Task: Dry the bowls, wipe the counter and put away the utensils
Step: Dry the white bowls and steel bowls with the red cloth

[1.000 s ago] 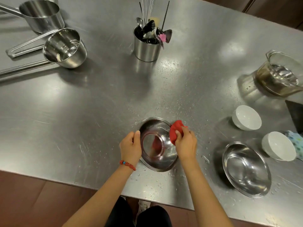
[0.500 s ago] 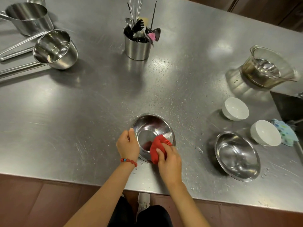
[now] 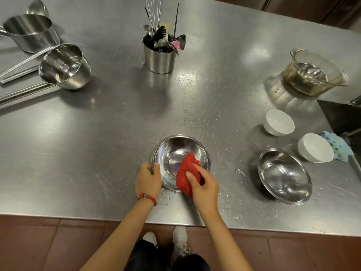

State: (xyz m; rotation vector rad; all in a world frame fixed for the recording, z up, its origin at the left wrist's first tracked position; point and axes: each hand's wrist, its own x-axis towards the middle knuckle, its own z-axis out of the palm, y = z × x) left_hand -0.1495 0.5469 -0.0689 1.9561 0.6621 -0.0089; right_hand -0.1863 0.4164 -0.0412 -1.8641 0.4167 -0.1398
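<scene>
At the near edge of a scratched, water-beaded stainless steel counter (image 3: 97, 133), seen from the head camera, a person dries a round stainless steel mixing bowl (image 3: 172, 153) with a bunched red cloth (image 3: 186, 178). Their left hand (image 3: 148, 179), a red beaded bracelet (image 3: 147, 197) at the wrist, is closed around the bowl's near-left rim, thumb hooked over the edge. Their right hand (image 3: 203, 189) is clenched on the cloth, pressing it against the bowl's inner wall and over the near-right rim. To the right, well apart, a second round stainless steel bowl (image 3: 284, 177) rests on the counter, droplets scattered around it. Just beyond it stand two small white ceramic bowls (image 3: 278, 122), one behind the other, the nearer one beside a crumpled blue patterned cloth (image 3: 339, 146) at the counter's right edge. Farther back on the right stands a clear glass pot (image 3: 314, 74), tilted and holding brownish liquid. At the far centre, a cylindrical steel utensil holder (image 3: 159, 57) stands upright, crowded with a wire whisk, spoons and dark spatulas. Two steel saucepans (image 3: 65, 66) with long handles sit at the far left. Below the counter edge, white sneakers (image 3: 180, 241) stand on a reddish tiled floor (image 3: 48, 245).
</scene>
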